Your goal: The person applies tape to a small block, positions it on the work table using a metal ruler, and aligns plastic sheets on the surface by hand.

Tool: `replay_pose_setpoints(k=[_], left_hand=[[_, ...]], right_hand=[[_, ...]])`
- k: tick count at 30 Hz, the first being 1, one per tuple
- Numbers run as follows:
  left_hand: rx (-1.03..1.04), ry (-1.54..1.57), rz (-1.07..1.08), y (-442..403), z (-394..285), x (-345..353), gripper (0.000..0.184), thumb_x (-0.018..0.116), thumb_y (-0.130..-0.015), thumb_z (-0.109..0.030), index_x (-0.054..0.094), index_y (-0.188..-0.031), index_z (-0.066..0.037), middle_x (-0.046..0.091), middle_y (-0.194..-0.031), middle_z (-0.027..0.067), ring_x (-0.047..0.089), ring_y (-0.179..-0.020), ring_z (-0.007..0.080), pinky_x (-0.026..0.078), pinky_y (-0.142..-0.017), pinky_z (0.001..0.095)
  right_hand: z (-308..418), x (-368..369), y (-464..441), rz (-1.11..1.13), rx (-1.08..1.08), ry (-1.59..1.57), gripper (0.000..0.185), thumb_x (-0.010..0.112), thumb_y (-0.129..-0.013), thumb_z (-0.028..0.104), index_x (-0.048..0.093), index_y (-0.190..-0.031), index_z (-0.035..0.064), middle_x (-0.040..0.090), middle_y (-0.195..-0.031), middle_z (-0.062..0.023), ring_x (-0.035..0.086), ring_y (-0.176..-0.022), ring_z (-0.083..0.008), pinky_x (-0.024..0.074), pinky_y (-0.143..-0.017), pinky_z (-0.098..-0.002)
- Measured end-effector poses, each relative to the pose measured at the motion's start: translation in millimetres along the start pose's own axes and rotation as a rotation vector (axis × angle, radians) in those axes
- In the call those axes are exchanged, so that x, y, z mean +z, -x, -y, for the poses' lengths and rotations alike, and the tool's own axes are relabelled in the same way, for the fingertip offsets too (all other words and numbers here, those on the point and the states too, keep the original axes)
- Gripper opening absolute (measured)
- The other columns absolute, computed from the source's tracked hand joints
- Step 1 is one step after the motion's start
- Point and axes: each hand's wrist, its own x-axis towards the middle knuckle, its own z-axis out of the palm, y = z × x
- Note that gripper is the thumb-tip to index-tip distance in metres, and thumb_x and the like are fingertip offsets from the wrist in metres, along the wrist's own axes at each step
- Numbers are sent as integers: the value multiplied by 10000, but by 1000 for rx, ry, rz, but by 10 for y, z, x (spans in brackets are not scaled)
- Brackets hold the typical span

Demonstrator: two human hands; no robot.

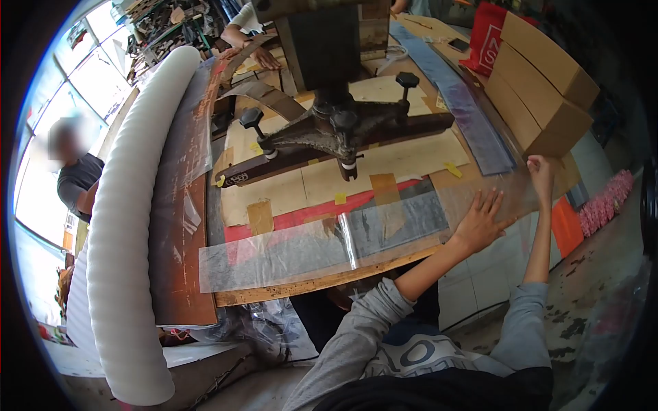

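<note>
A long strip of clear plastic film (301, 257) lies along the near edge of the work table, with a bright crease near its middle. My left hand (480, 222) rests flat on the film toward its right end, fingers spread. At the far right end, my right hand (541, 175) is raised with its fingers pinched together on the film's edge. Under the film show a red sheet (295, 222), a dark grey sheet and pieces of brown tape (260, 218). Pale boards (274, 192) lie behind them.
A machine press head (336, 130) with a metal bar stands over the boards. On the left are a white foam roll (127, 226) and a brown panel. Cardboard boxes (534, 89), a red bag (485, 38) and bluish plastic strips (473, 130) sit at right. Other people are beyond the table.
</note>
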Motion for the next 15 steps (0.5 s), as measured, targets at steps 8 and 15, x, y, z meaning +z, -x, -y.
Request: replay_pose_setpoints(k=[8,15], left_hand=[[136,269,-66,-86,-26,-170,486,510,-903,-349,367,-1366,-391,362,-1360,205,400,-1264,389,347,-1015,570],[-88,220,95,-40,-19,-214,690,593,-836,-437,322,-1408,-163,357,-1328,245,385,-1269,382,284,-1042,583]], right_hand=[[1213,-365,408,511,40,-128,344,633,-871,270,580,-1018,-35,642,-962,-165,599,-989,-246,455,-841,-368],[894,-212,508,606,484,-618,416,673,-844,196,495,-1158,-10,594,-876,-63,566,-724,-104,448,-630,-224]])
